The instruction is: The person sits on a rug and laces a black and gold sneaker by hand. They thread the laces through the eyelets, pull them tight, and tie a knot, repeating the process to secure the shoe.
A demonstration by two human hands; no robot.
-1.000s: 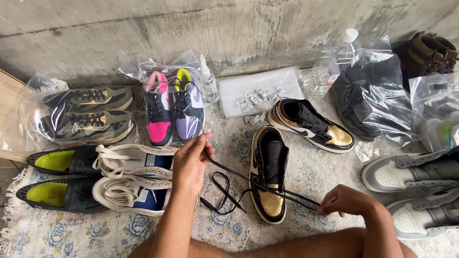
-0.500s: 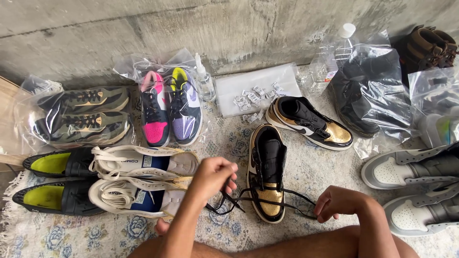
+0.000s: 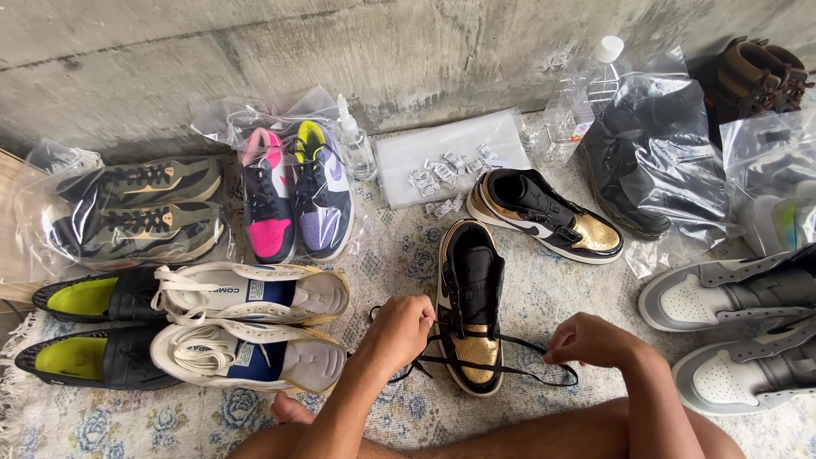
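Observation:
A black and gold sneaker [image 3: 470,299] lies on the patterned rug, toe toward me. My left hand [image 3: 399,330] is closed on one end of its black shoelace [image 3: 501,367] at the shoe's left side. My right hand [image 3: 588,338] pinches the other end of the lace to the shoe's right. The lace runs across the toe end between both hands. The matching black and gold sneaker [image 3: 544,214] lies on its side just behind.
White sneakers [image 3: 255,323] and black shoes with yellow insoles [image 3: 85,327] lie left. Bagged shoes [image 3: 293,195], a small squeeze bottle [image 3: 355,144], a flat plastic bag with white packets [image 3: 446,166], bagged black boots [image 3: 646,153] and grey sneakers [image 3: 739,327] surround them. A concrete wall [image 3: 340,51] stands behind.
My left hand came down from above the white sneakers to the left side of the black and gold shoe, drawing the lace in. My right hand moved slightly left.

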